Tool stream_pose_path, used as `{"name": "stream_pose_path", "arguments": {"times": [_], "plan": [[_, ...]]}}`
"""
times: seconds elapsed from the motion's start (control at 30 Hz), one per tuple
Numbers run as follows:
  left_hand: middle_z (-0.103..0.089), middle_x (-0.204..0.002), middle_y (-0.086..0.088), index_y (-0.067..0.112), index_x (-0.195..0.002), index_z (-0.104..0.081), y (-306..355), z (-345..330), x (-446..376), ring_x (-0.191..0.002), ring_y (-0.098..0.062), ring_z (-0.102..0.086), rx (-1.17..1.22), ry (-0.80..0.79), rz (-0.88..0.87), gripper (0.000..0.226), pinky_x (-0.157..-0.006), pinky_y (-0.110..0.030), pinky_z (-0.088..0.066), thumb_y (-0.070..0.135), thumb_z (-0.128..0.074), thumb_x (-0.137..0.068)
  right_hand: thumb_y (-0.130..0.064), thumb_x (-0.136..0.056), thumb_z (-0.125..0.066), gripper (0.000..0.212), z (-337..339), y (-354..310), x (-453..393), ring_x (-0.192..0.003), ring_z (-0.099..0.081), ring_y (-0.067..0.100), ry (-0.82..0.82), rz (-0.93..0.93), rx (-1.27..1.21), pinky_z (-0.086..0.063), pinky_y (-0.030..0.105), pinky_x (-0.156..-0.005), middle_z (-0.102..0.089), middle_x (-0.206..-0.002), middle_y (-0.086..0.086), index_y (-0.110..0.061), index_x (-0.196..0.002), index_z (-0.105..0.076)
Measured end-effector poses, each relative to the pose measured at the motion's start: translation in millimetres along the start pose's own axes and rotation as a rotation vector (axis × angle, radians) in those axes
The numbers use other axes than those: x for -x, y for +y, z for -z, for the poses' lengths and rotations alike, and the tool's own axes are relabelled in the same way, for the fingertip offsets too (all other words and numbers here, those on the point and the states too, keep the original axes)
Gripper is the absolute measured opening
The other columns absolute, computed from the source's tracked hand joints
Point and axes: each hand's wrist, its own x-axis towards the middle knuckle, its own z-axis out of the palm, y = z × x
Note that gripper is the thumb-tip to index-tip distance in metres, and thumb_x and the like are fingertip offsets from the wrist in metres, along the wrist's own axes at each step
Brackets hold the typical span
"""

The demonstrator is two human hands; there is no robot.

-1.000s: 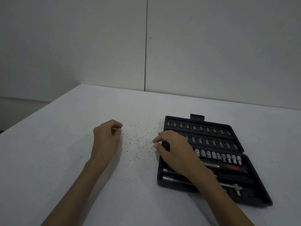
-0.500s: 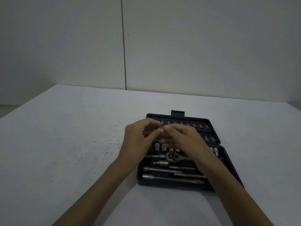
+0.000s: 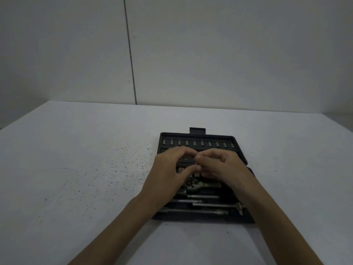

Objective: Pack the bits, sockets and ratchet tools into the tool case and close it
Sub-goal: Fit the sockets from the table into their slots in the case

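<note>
tool case [image 3: 239, 150]: showing as matt black plastic | bits [image 3: 194, 143]: looking like dull grey metal | ratchet [image 3: 192, 183] and extension bars [image 3: 196, 211]: gleaming as smooth bare metal | worktop [image 3: 76, 169]: appearing matt pale, speckled with dark grit | wall [image 3: 229, 54]: looking matt, smooth

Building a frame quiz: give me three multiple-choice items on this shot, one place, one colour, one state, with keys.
1. Where are both hands?
A. over the middle of the case
B. flat on the table
C. off frame

2. Colour of the tool case?
A. red
B. black
C. yellow

3. State of the case?
A. latched shut
B. open
C. upside down

Key: A, the left hand and right hand meet above the case; B, the tool case shell is black; B, the bits and ratchet show inside.
</note>
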Motion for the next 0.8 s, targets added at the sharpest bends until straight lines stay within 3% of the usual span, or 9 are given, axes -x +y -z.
{"name": "stream_pose_path", "arguments": {"times": [0.13,0.33,0.53,0.8], "plan": [[-0.063,-0.107,0.013,0.028,-0.114,-0.058,1.1,-4.3,-0.1,-0.103,-0.004,-0.056,-0.028,-0.062,0.065,0.03,-0.091,-0.031,-0.048,0.033,-0.063,-0.085,-0.011,-0.085,-0.067,0.008,12.4,-2.6,1.6,-0.075,-0.071,0.018,0.029,0.012,0.02,-0.057,0.021,-0.066,-0.073,-0.08,0.012,-0.006,-0.091,-0.069],[-0.059,-0.11,0.013,0.022,-0.113,-0.06,9.6,-13.2,-2.9,-0.106,0.0,-0.046,-0.126,-0.179,-0.024,0.023,-0.091,-0.01,-0.032,0.029,-0.056,-0.091,-0.009,-0.082,-0.07,0.002,44.9,-1.1,7.3,-0.073,-0.072,0.018,0.121,-0.023,0.105,-0.058,0.026,-0.067,-0.073,-0.075,0.007,-0.009,-0.084,-0.069],[-0.055,-0.12,0.01,0.021,-0.12,-0.055,20.4,-33.1,-8.5,-0.116,-0.002,-0.041,-0.16,-0.295,-0.098,0.029,-0.098,-0.02,-0.035,0.031,-0.052,-0.093,-0.011,-0.081,-0.071,0.003,74.9,1.5,14.2,-0.073,-0.071,0.016,0.24,-0.028,0.255,-0.055,0.021,-0.062,-0.073,-0.077,0.008,-0.012,-0.083,-0.071],[-0.052,-0.126,0.007,0.019,-0.126,-0.05,26.7,-54.9,-7.8,-0.118,-0.006,-0.04,-0.266,-0.353,-0.19,0.036,-0.098,-0.019,-0.031,0.038,-0.046,-0.095,-0.018,-0.077,-0.076,0.003,90.1,11.6,16.4,-0.065,-0.069,0.012,0.356,-0.028,0.493,-0.056,0.02,-0.062,-0.071,-0.068,0.003,-0.017,-0.077,-0.073]]}}
